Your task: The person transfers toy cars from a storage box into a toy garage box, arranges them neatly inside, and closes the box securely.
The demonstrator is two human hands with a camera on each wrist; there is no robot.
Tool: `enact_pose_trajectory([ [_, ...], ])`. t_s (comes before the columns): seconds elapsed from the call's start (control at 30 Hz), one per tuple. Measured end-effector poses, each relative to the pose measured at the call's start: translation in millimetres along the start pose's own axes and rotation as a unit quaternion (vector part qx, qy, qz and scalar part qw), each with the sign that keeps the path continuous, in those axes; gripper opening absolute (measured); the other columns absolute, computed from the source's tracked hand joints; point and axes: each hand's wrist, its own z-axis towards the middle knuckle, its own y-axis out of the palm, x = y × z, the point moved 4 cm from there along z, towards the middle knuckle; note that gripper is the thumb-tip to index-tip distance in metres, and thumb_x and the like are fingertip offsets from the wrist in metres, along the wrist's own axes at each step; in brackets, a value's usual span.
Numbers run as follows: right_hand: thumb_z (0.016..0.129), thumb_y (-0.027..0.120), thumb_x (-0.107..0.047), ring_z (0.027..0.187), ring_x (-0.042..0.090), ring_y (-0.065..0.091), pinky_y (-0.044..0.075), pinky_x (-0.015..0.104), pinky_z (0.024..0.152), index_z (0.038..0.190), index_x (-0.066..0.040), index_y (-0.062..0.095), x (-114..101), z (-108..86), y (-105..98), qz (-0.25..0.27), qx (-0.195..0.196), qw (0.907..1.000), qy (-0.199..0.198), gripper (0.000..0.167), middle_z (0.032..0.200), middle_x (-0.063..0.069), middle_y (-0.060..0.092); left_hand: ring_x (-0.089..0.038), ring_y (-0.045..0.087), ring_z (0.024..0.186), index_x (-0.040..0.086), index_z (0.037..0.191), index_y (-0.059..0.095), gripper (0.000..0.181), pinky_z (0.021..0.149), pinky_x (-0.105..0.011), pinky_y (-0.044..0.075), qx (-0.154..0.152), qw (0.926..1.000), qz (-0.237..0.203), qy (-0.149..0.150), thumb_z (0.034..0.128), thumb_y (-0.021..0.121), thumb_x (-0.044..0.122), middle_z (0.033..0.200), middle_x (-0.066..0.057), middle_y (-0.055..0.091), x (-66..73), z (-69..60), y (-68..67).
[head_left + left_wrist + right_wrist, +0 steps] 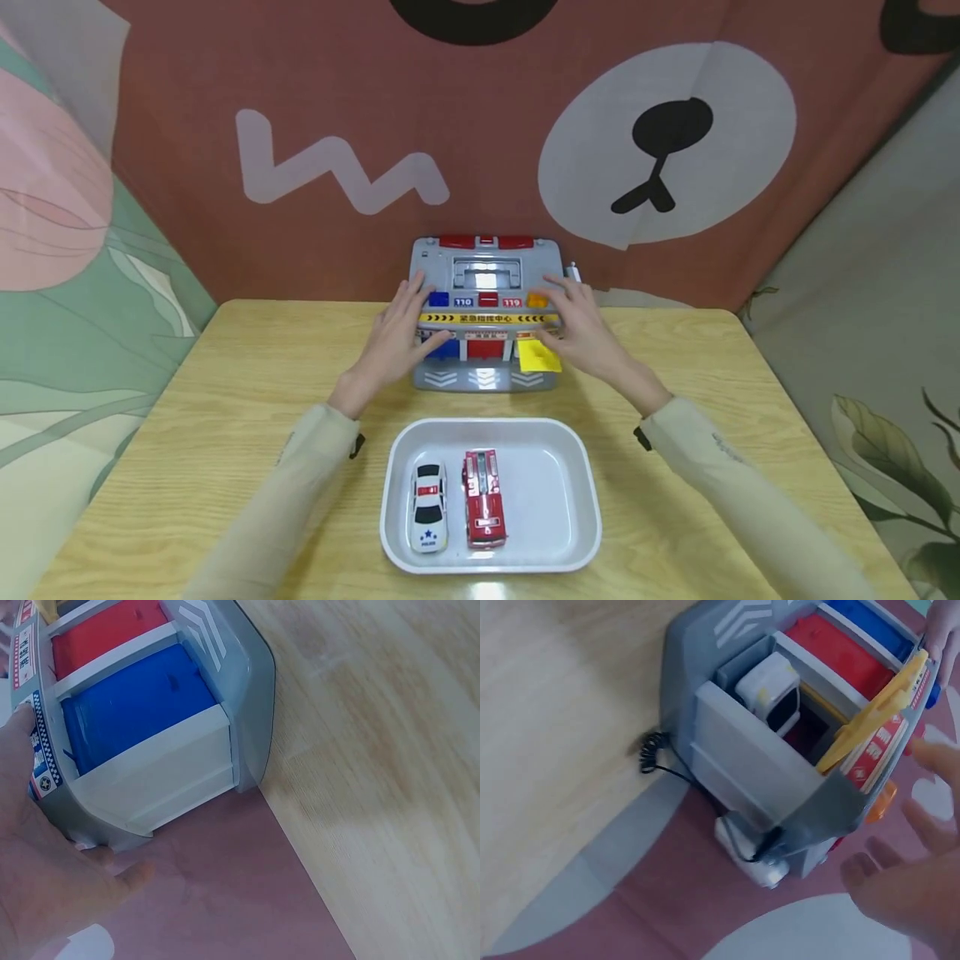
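A grey toy rescue station (487,377) stands at the table's back edge, with blue, red and yellow garage doors on its front. My left hand (392,335) lies along its left side, fingers extended and thumb at the front sticker strip. At its right side is my right hand (588,333), fingers spread near the orange light (537,300) and the raised yellow door (538,356). Behind that door a white toy vehicle (771,690) sits in the bay. The blue door (142,705) and red door (109,636) are down.
A white tray (551,567) on the wooden table holds a toy police car (428,529) and a red toy fire truck (485,504). A white handset (750,855) with a coiled black cord hangs at the station's side. Behind the table hangs a patterned cloth (337,75).
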Motion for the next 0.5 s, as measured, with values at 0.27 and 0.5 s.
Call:
enact_pose_trajectory([
  [0.27, 0.078, 0.080, -0.008, 0.126, 0.037, 0.036, 0.039, 0.051, 0.102, 0.145, -0.011, 0.042, -6, 6.6, 18, -0.129, -0.058, 0.9891, -0.040, 0.077, 0.144, 0.019, 0.036, -0.024, -0.001, 0.147, 0.015, 0.154, 0.024, 0.084, 0.106, -0.065, 0.024, -0.003, 1.0000, 0.005, 0.004, 0.0896, 0.054, 0.061, 0.162, 0.001, 0.000, 4.5, 0.5, -0.8],
  [0.5, 0.073, 0.086, -0.010, 0.115, 0.035, 0.036, 0.041, 0.048, 0.097, 0.142, -0.007, 0.042, -9, 6.6, 18, -0.186, -0.048, 0.9796, -0.057, 0.082, 0.133, 0.020, 0.041, -0.023, -0.001, 0.147, 0.016, 0.154, 0.024, 0.085, 0.107, -0.064, 0.023, -0.002, 0.9999, -0.002, 0.011, 0.0894, 0.053, 0.063, 0.162, 0.003, 0.000, 7.1, 1.3, 2.2],
])
